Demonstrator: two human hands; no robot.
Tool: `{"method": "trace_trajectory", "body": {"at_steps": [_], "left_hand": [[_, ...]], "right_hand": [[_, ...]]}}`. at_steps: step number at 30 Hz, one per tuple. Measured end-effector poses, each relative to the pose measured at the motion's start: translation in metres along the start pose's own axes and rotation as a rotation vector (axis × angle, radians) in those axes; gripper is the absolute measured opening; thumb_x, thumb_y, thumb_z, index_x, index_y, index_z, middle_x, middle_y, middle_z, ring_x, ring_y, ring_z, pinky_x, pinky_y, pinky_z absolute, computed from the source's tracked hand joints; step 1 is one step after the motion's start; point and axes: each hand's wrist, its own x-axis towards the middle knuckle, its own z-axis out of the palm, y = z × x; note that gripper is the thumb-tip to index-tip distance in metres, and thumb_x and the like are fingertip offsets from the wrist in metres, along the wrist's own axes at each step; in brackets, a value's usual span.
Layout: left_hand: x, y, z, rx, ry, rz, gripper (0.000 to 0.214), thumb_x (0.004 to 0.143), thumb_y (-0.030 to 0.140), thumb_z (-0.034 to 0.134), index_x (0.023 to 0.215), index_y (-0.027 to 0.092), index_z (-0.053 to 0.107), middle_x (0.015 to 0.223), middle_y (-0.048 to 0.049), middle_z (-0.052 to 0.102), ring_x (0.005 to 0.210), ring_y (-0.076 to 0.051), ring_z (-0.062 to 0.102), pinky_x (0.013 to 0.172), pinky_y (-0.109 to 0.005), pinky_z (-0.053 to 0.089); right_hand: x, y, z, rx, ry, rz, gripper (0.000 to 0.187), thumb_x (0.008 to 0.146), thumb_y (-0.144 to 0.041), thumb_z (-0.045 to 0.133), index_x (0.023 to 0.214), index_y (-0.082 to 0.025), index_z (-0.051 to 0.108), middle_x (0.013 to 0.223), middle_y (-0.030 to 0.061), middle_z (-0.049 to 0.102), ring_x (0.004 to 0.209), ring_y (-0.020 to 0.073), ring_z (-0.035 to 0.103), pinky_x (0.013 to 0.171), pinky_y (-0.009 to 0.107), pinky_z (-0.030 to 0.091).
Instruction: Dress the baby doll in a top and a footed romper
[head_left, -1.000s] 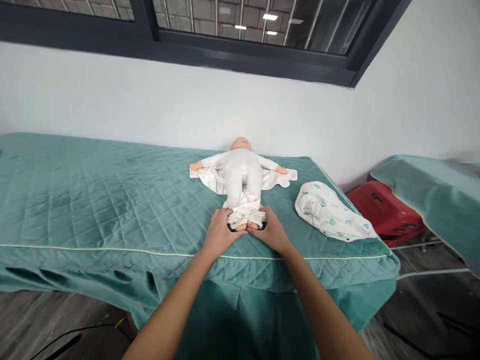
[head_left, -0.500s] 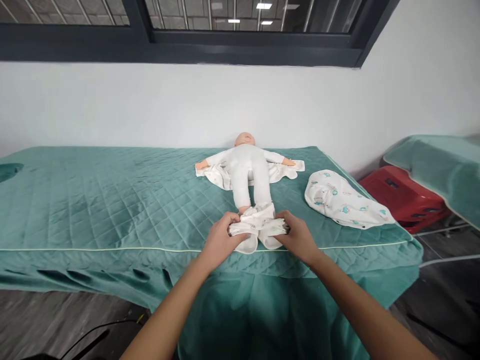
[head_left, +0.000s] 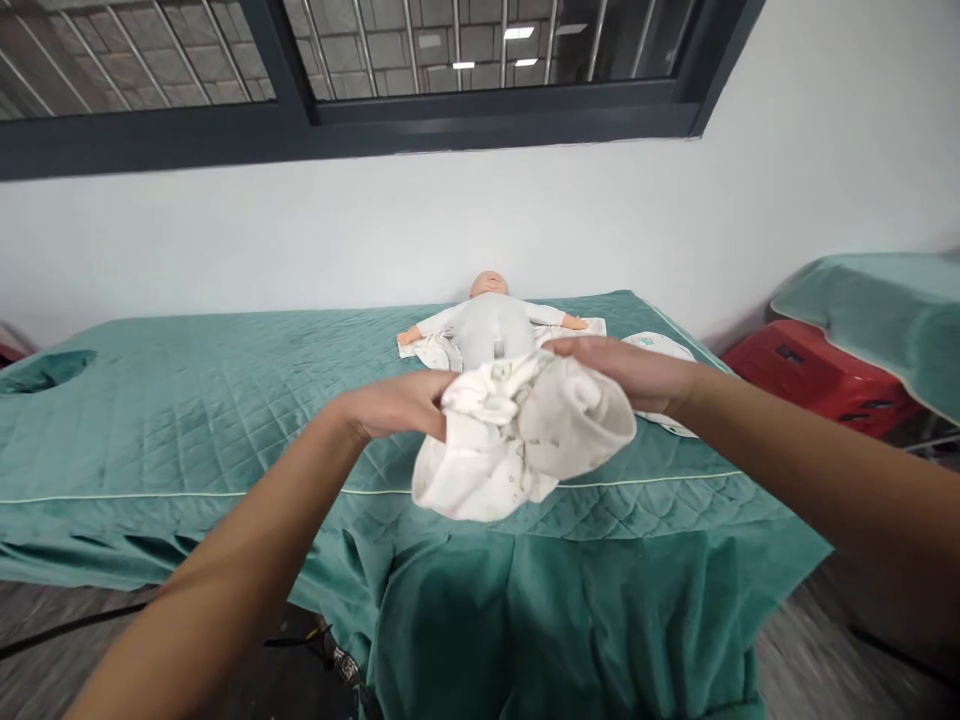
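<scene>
Bunched white baby trousers [head_left: 517, 440] with a faint print are held up in front of me, above the bed's near edge. My left hand [head_left: 409, 403] grips their left side, its thumb partly hidden in the cloth. At the upper right of the bundle, my right hand [head_left: 615, 368] is closed on the fabric. Behind them a baby doll [head_left: 487, 325] in a white body lies on its back, arms spread, head toward the wall. The trousers hide its legs and feet. Under its arms a white printed garment [head_left: 439, 352] is spread out.
A green quilted bed [head_left: 225, 420] stretches along the white wall, below a dark-framed window [head_left: 495, 120]. Another white printed cloth [head_left: 664, 345] lies right of the doll, partly behind my right arm. Red plastic stools [head_left: 817, 375] stand beyond the bed's right end.
Both hands have raised the trousers from around the doll's feet, up and toward me. The view has shifted slightly, and my right arm now covers much of the printed cloth.
</scene>
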Motion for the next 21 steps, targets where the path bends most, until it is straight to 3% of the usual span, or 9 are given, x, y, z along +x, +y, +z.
{"method": "trace_trajectory", "body": {"at_steps": [3, 5, 7, 11, 14, 17, 19, 21], "left_hand": [[0.013, 0.017, -0.018, -0.058, -0.188, -0.015, 0.032, 0.056, 0.031, 0.085, 0.083, 0.021, 0.072, 0.076, -0.0057, 0.072, 0.085, -0.029, 0.072, 0.073, -0.036, 0.058], [0.021, 0.033, -0.028, -0.017, -0.294, -0.054, 0.031, 0.056, 0.029, 0.085, 0.083, 0.022, 0.071, 0.079, -0.0051, 0.073, 0.087, -0.028, 0.072, 0.074, -0.035, 0.057], [0.029, 0.048, -0.034, 0.051, -0.336, -0.098, 0.028, 0.056, 0.028, 0.085, 0.08, 0.023, 0.07, 0.08, -0.0029, 0.073, 0.085, -0.026, 0.071, 0.073, -0.033, 0.056], [0.042, 0.066, -0.044, 0.17, -0.186, -0.14, 0.027, 0.056, 0.029, 0.085, 0.075, 0.024, 0.067, 0.072, 0.0001, 0.07, 0.077, -0.024, 0.07, 0.067, -0.032, 0.055], [0.045, 0.07, -0.054, 0.234, -0.118, -0.075, 0.031, 0.055, 0.029, 0.088, 0.077, 0.025, 0.066, 0.073, -0.0006, 0.069, 0.079, -0.025, 0.069, 0.068, -0.033, 0.054], [0.042, 0.077, -0.06, 0.24, 0.096, -0.035, 0.026, 0.062, 0.029, 0.086, 0.076, 0.022, 0.065, 0.071, -0.002, 0.065, 0.085, -0.027, 0.07, 0.072, -0.035, 0.054], [0.037, 0.088, -0.058, 0.231, 0.216, -0.021, 0.021, 0.069, 0.027, 0.082, 0.075, 0.02, 0.063, 0.071, -0.0027, 0.061, 0.087, -0.028, 0.07, 0.074, -0.037, 0.054], [0.03, 0.101, -0.05, 0.221, 0.244, 0.01, 0.019, 0.072, 0.023, 0.08, 0.076, 0.017, 0.063, 0.074, -0.0026, 0.059, 0.087, -0.027, 0.07, 0.074, -0.037, 0.054]], "right_hand": [[0.005, -0.023, -0.001, 0.004, 0.156, -0.016, 0.052, 0.091, -0.068, 0.054, 0.088, -0.02, 0.074, 0.085, 0.0076, 0.076, 0.088, 0.0253, 0.073, 0.076, 0.035, 0.061], [0.006, -0.031, -0.003, -0.052, 0.21, 0.004, 0.039, 0.087, -0.06, 0.066, 0.082, -0.022, 0.073, 0.078, 0.0056, 0.075, 0.084, 0.0247, 0.073, 0.074, 0.035, 0.061], [0.008, -0.036, -0.005, -0.085, 0.143, 0.034, 0.029, 0.08, -0.05, 0.078, 0.079, -0.022, 0.073, 0.076, 0.0044, 0.074, 0.08, 0.0234, 0.072, 0.073, 0.034, 0.061], [0.007, -0.056, -0.008, -0.097, -0.051, 0.026, 0.026, 0.08, -0.043, 0.08, 0.081, -0.018, 0.073, 0.076, 0.0048, 0.072, 0.076, 0.0198, 0.069, 0.072, 0.032, 0.059], [0.004, -0.079, -0.007, -0.113, -0.017, -0.043, 0.025, 0.083, -0.04, 0.077, 0.079, -0.017, 0.068, 0.071, 0.001, 0.066, 0.07, 0.0152, 0.065, 0.07, 0.029, 0.057], [-0.002, -0.098, -0.007, -0.139, 0.05, -0.116, 0.027, 0.088, -0.038, 0.074, 0.076, -0.016, 0.063, 0.066, -0.002, 0.058, 0.065, 0.0123, 0.061, 0.067, 0.026, 0.055], [-0.007, -0.105, -0.008, -0.165, 0.066, -0.149, 0.027, 0.089, -0.037, 0.073, 0.075, -0.016, 0.062, 0.065, -0.0033, 0.057, 0.064, 0.0107, 0.06, 0.065, 0.024, 0.054], [-0.012, -0.107, -0.009, -0.194, 0.065, -0.151, 0.026, 0.089, -0.036, 0.073, 0.077, -0.015, 0.063, 0.067, -0.0037, 0.06, 0.064, 0.009, 0.06, 0.064, 0.021, 0.052]]}}
